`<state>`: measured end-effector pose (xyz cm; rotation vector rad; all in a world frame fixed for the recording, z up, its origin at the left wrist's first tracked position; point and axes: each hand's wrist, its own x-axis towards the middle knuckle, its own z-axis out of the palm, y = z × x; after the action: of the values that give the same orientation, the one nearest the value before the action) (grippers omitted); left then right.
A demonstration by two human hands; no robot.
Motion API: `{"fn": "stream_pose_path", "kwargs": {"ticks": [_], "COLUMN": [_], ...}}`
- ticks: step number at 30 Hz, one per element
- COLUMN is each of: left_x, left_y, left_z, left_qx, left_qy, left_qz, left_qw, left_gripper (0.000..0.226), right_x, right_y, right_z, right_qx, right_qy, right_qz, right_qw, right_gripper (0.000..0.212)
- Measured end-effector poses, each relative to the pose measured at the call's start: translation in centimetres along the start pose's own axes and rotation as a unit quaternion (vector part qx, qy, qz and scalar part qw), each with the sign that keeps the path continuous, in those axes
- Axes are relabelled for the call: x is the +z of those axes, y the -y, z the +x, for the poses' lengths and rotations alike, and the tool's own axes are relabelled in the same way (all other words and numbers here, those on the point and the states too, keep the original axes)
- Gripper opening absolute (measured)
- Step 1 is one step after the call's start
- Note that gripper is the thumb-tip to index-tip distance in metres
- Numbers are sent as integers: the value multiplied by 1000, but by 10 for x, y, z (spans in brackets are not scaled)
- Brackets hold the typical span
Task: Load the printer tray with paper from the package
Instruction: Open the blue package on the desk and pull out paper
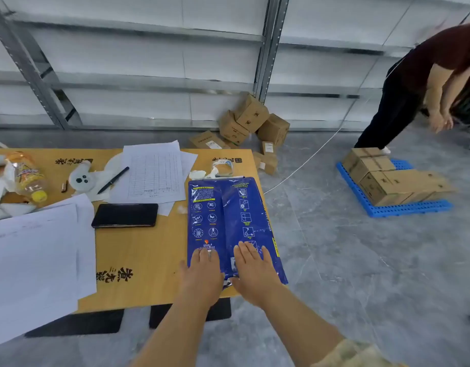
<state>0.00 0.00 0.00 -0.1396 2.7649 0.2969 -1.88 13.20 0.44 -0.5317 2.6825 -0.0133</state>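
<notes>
Resting flat with fingers spread, the left hand point(203, 271) and right hand point(255, 274) press the blue paper package point(228, 221) on the counter point(138, 255), grip pinching nothing.

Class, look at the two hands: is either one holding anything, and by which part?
Nothing is gripped. The left hand and right hand lie flat, fingers spread, on the near end of the blue paper package.

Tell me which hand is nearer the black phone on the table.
Left. The left hand lies flat on the near left part of the blue paper package, below and right of the black phone. The right hand lies farther right on the package.
</notes>
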Motion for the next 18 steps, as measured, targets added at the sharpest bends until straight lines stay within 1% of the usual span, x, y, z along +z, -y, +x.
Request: {"fn": "stream_pose_path", "kwargs": {"ticks": [9,14,18], "left_x": [18,18,18], "left_y": [-1,-3,-3], "left_z": [14,14,13], "left_qx": [23,25,23], "left_qy": [19,33,18], "left_qz": [22,39,37], "left_qw": [999,998,999], "left_gripper": [60,71,73], "right_x": [9,14,19], "right_y": [-1,2,4], "right_z": [15,19,20], "right_qx": [0,11,2], "right_qy": [-4,-9,-26], "right_qz": [6,27,25], "right_qw": [1000,1000,999], "right_gripper": [69,78,74]}}
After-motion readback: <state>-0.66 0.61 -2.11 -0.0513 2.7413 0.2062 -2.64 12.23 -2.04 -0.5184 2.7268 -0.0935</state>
